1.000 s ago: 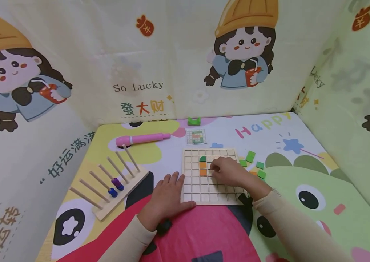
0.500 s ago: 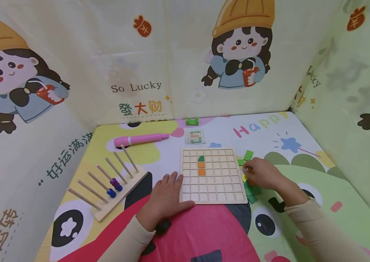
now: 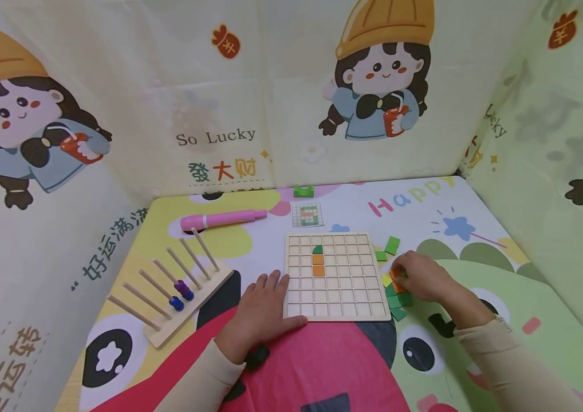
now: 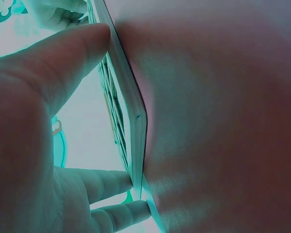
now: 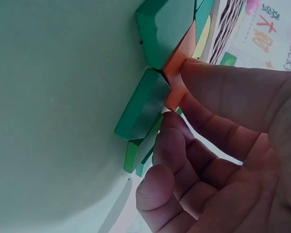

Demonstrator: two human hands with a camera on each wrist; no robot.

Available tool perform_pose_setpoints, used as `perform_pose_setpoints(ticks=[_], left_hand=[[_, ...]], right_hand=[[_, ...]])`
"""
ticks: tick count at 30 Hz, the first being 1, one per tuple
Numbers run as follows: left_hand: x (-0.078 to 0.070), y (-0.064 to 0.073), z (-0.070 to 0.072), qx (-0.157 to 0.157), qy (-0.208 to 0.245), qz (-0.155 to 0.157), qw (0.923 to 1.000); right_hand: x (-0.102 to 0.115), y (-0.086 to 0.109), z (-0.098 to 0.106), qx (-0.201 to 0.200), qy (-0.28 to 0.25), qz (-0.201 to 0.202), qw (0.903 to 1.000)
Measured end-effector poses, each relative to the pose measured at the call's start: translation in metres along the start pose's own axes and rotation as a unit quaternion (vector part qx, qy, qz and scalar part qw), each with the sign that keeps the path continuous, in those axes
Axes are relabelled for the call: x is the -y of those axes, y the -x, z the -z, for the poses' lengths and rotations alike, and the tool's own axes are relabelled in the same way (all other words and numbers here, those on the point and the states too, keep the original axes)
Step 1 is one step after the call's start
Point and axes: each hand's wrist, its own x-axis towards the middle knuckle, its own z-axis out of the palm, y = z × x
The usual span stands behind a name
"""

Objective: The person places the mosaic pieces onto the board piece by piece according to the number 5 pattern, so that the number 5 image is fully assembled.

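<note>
A wooden grid board [image 3: 337, 297] lies mid-table, holding one green rounded piece [image 3: 317, 250] above two orange square tiles [image 3: 318, 265] in a column. My left hand [image 3: 266, 309] rests at its lower left corner, the fingers along the left side and the thumb at the front edge, also seen in the left wrist view. Right of the board, my right hand [image 3: 422, 277] is over a pile of loose tiles. In the right wrist view, thumb and forefinger pinch an orange tile [image 5: 177, 73] among green tiles [image 5: 143, 104]. The hand hides part of the pile in the head view.
A small printed pattern card [image 3: 307, 214] lies behind the board, with a green holder-like piece [image 3: 304, 191] farther back. A pink pen-shaped object [image 3: 224, 219] and a wooden peg stand [image 3: 190, 306] with blue and purple beads are on the left. Fabric walls enclose the table.
My right hand has moved right from above the board to the loose tiles, then slightly down onto an orange tile. The left hand stays at the board's corner.
</note>
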Motion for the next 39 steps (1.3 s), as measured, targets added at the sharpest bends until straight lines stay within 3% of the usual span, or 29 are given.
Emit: perform_pose_setpoints(ticks=[10,23,29,39], left_hand=[[-0.001,0.000,0.000,0.000,-0.001,0.003,1.0000],[-0.001,0.001,0.002,0.000,0.005,0.004,1.0000],[-0.001,0.001,0.002,-0.001,0.003,0.004,1.0000],[-0.003,0.001,0.003,-0.004,-0.009,0.004,0.9999]], right_hand=[[-0.002,-0.002,-0.001,-0.009,-0.018,-0.022,0.9996],[-0.008,-0.002,0.007,-0.011,-0.069,0.028,0.9972],[0.003,-0.012,0.008,-0.031,-0.084,0.033,0.9955],[0.038,-0.038,-0.003,0.006,-0.132,0.053,0.9898]])
